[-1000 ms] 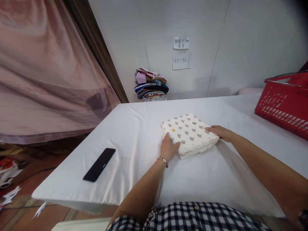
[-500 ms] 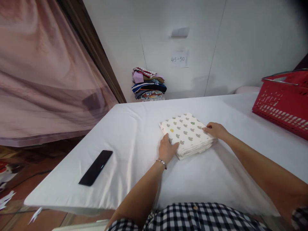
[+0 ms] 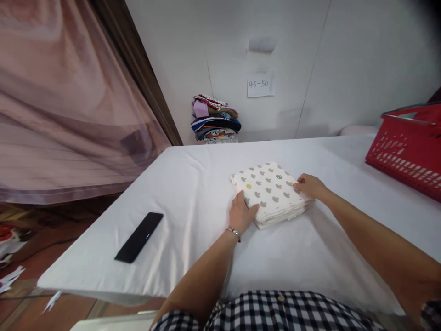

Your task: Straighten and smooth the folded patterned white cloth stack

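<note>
A folded white cloth (image 3: 270,188) printed with grey shapes, plus a green and a yellow one, lies flat on the white-covered table (image 3: 200,193). Its layers show along the front edge. My left hand (image 3: 242,213), with a silver bracelet at the wrist, grips the near left edge, thumb on top and fingers along the side. At the right edge, my right hand (image 3: 312,187) is closed on the cloth between thumb and fingers; some of its fingertips are hidden.
A black phone-like slab (image 3: 139,237) lies at the table's left. At the far right stands a red plastic basket (image 3: 406,151) with a metal handle. Behind the table is a stack of folded clothes (image 3: 216,120), below a paper marked 45-50 (image 3: 261,85). A pink curtain (image 3: 69,105) hangs left.
The view has shifted slightly, so everything appears a little further right. Both hands keep their places on the cloth, and the cloth looks unmoved on the table.
</note>
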### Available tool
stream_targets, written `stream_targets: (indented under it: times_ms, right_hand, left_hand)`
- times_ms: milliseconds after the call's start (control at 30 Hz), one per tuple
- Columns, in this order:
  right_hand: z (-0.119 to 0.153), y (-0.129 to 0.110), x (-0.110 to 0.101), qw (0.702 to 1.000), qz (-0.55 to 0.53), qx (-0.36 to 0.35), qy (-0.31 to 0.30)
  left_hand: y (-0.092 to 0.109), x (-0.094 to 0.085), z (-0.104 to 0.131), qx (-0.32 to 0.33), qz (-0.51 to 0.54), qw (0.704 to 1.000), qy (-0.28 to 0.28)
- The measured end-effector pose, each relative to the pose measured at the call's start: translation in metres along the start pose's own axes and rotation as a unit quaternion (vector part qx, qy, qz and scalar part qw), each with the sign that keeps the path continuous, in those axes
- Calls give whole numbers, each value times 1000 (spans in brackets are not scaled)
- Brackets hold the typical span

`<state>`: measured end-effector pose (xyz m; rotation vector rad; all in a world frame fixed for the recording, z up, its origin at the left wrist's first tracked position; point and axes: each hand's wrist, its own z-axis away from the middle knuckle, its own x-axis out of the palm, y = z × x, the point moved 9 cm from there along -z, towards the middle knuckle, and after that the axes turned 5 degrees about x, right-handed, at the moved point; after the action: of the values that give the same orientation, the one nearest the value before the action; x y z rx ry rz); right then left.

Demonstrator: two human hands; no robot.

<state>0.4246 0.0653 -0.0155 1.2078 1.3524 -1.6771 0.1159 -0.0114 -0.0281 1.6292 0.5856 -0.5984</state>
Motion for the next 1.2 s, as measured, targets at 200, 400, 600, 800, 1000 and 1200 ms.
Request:
stream_targets:
  times_ms: [200, 400, 600, 800, 1000, 1200]
  right_hand:
    - [-3, 1, 5, 1000, 18, 3, -15]
    - [0, 7, 7, 999, 30, 14, -6]
    - [-8, 11, 13, 999, 36, 5, -35]
    - [-13, 8, 13, 998, 20, 14, -63]
    - [-16, 5, 11, 991, -74, 58, -94]
    - [-30, -7, 19, 977, -156, 54, -133]
  left_hand:
    - [0, 2, -1, -5, -3, 1000, -7]
    - [0, 3, -2, -1, 5, 1000, -7]
    - [0, 5, -4, 1, -4, 1000, -4]
    - [-6, 1, -9, -32, 65, 997, 2]
    - [-26, -1, -10, -148, 231, 962, -3]
    - [-33, 12, -9, -220, 415, 883, -10]
